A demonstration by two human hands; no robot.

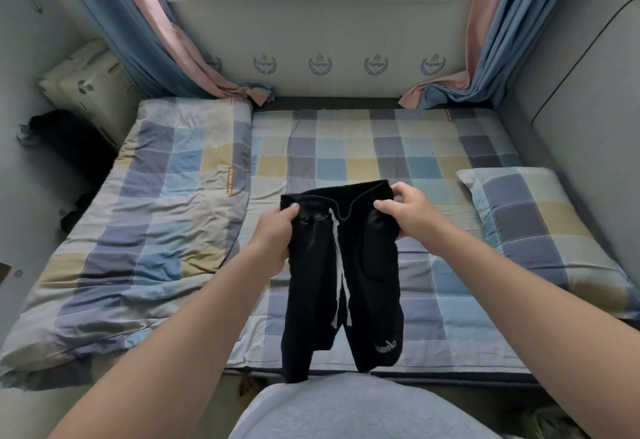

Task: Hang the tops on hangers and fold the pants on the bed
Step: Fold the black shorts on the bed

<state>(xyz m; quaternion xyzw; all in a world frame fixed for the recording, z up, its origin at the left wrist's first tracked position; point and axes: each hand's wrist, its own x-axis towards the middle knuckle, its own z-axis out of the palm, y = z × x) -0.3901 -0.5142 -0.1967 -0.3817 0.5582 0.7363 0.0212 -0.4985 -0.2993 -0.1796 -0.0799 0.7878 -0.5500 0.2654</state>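
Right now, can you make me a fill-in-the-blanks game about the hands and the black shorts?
1. The left hand and the right hand both hold the shorts up by the ____.
2. The cord hanging down the front of the shorts is ____.
3. The checked pillow lies on the bed on the person's ____ side.
Missing words: waistband, white, right.

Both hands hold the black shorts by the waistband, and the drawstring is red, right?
No: the drawstring is white, not red, as the head view shows. The left hand and right hand do hold the shorts by the waistband.
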